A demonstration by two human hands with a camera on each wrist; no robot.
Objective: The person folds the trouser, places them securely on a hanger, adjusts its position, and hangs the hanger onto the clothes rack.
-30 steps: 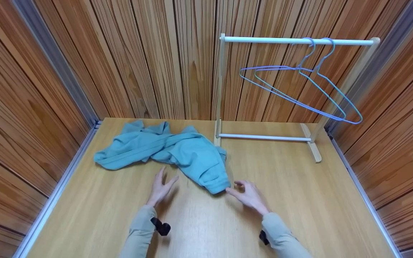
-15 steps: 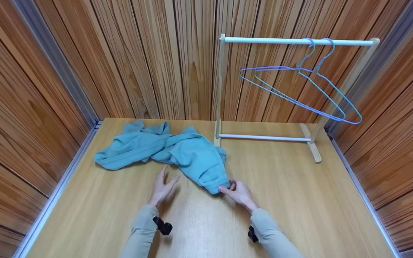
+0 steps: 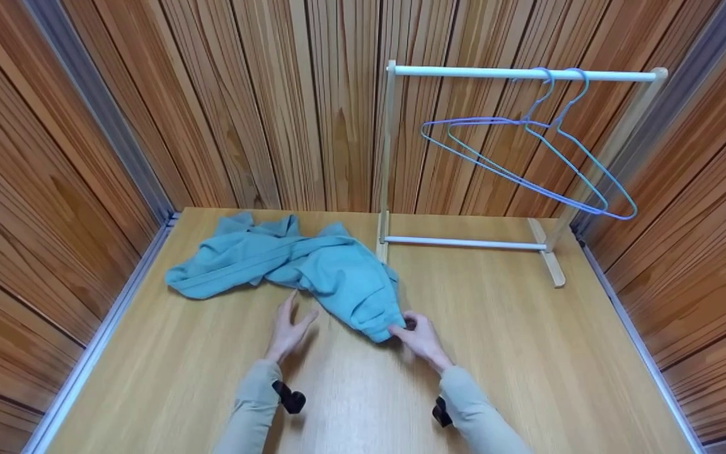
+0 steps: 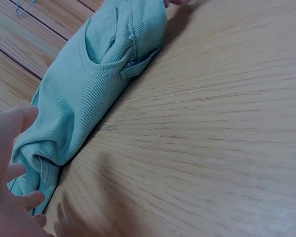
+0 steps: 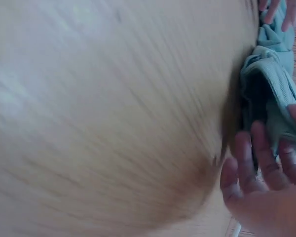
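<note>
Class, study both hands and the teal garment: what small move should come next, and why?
Probably the left hand should pinch the near edge of the teal garment. It is spread open beside that edge, the garment lies crumpled, and the right hand is at the waistband, so a second hold would likely help straighten it.

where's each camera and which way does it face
Head: worn there, facing forward and down at a crumpled teal fabric garment; left hand, right hand, beige sleeves show.
Left wrist: worn there, facing wooden tabletop and garment pocket; both hands partly show.
Right wrist: worn there, facing tabletop and garment opening; both hands partly show.
Wrist views share the garment.
</note>
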